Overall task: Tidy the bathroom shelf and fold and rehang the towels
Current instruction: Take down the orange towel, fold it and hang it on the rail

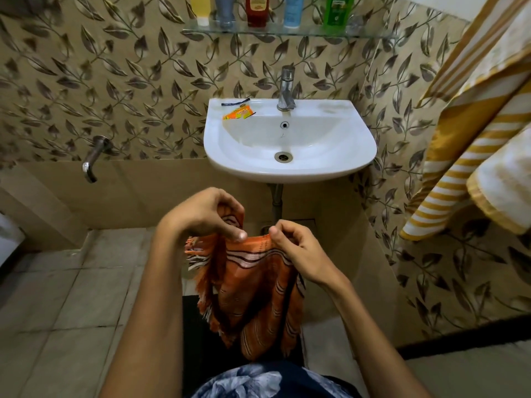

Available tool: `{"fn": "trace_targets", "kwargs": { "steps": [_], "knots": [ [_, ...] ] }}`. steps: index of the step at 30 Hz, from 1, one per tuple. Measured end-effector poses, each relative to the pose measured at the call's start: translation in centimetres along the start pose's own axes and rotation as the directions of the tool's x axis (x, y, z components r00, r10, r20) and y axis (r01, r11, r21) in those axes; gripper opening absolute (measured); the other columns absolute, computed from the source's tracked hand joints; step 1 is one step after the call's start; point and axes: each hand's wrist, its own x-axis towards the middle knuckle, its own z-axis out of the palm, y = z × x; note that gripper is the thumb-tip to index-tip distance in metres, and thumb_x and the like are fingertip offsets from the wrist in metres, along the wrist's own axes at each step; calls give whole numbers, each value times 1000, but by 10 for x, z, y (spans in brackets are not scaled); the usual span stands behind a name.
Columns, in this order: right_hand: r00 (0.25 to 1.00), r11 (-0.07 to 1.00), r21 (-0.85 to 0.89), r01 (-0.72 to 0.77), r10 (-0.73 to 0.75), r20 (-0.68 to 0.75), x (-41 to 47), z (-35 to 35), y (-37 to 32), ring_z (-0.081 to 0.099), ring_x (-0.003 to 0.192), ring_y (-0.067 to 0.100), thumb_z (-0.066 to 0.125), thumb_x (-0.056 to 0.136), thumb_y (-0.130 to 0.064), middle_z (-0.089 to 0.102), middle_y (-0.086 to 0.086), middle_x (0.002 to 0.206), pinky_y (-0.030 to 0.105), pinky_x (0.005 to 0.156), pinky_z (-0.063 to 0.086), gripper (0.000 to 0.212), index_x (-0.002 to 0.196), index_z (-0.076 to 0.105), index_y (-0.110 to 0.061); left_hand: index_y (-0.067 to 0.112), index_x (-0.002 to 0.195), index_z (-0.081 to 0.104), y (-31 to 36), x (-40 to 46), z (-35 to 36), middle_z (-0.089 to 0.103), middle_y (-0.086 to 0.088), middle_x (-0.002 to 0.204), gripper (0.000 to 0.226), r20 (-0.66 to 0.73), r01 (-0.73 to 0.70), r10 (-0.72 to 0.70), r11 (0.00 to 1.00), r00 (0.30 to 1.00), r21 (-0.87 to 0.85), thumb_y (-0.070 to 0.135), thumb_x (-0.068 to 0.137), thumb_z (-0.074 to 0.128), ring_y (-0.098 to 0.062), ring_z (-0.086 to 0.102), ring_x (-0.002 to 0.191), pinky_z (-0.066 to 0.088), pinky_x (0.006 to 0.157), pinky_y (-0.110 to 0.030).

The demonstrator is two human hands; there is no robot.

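Both hands, left (207, 215) and right (298, 251), pinch the orange towel (258, 297) mid-fold; shelf (287, 31) looks tidy-ish, rehanging's left.

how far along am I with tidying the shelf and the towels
Looks done: bottles stand in a row on the glass shelf. In hand: left hand and right hand pinch the orange towel, apparently mid-fold. Left: rehanging it; possibly the yellow striped towel.

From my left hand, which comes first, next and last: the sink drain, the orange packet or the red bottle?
1. Sink drain, just beyond the left hand.
2. Orange packet, on the sink's back left rim.
3. Red bottle, up on the glass shelf.
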Motion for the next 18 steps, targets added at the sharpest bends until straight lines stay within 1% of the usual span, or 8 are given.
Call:
{"fn": "trace_targets", "kwargs": {
  "steps": [2, 4, 6, 8, 10, 12, 15, 18],
  "knots": [
    [999, 1000, -3, 30, -30, 34, 1, 7, -5, 48, 67, 10, 47, 96, -38, 49, 0, 68, 30, 64, 38, 38, 73, 53, -9, 17, 105, 67, 7, 6, 14, 68, -2, 103, 42, 135, -39, 32, 998, 990, 50, 17, 65, 83, -11, 62, 93, 49, 83, -20],
    [999, 999, -2, 42, -42, 10, 2, 9, -7, 48, 67, 8, 47, 96, -38, 51, -4, 69, 30, 63, 38, 36, 74, 55, -11, 17, 94, 70, 14, 10, 26, 70, -7, 96, 21, 235, -80, 67, 996, 970, 49, 15, 75, 76, -11, 61, 86, 48, 76, -17],
    [998, 999, 7, 31, -31, -48, 1, 6, -5, 43, 65, 11, 47, 96, -39, 46, -1, 68, 33, 61, 35, 38, 74, 54, -8, 17, 81, 71, 15, 12, 30, 70, -3, 81, 1, 236, -82, 74, 996, 969, 24, 18, 81, 69, -8, 59, 75, 46, 67, -14],
    [999, 1000, 19, 7, -6, -49, 1, 0, -1, 45, 66, 10, 47, 95, -42, 48, -1, 69, 31, 62, 36, 37, 77, 55, -12, 19, 75, 71, 13, 14, 29, 69, 4, 72, 9, 189, -97, 91, 995, 978, 20, 21, 83, 68, -3, 59, 69, 45, 68, -13],
    [1000, 1000, 15, -25, 25, 9, -1, -3, 4, 51, 67, 1, 49, 93, -44, 55, -11, 71, 20, 62, 40, 28, 80, 58, -22, 21, 73, 71, 11, 12, 25, 68, 9, 70, 10, 136, -115, 106, 992, 985, 59, 22, 83, 68, 0, 60, 66, 47, 69, -16],
    [992, 996, -16, -93, 94, 88, -2, -6, 12, 55, 67, -3, 52, 94, -36, 60, -14, 72, 17, 62, 43, 17, 81, 59, -27, 25, 69, 69, 10, 9, 19, 68, 12, 70, 13, 45, -129, 125, 986, 991, 104, 22, 82, 69, 3, 60, 65, 46, 65, -16],
    [971, 977, -104, -185, 198, 133, -9, -12, 26, 53, 60, -4, 54, 95, -25, 57, -13, 68, 20, 61, 40, 14, 81, 58, -24, 23, 71, 71, 2, 1, 4, 70, 10, 75, 10, -98, -116, 124, 990, 988, 80, 23, 80, 71, 1, 63, 69, 46, 62, -17],
    [968, 973, -112, -202, 216, 129, -13, -14, 30, 52, 60, -5, 55, 95, -23, 55, -13, 69, 18, 62, 38, 15, 80, 57, -22, 21, 73, 72, -2, -5, -5, 71, 7, 75, 6, -176, -93, 104, 993, 979, 70, 22, 79, 72, 0, 63, 67, 44, 58, -15]
  ]
}}
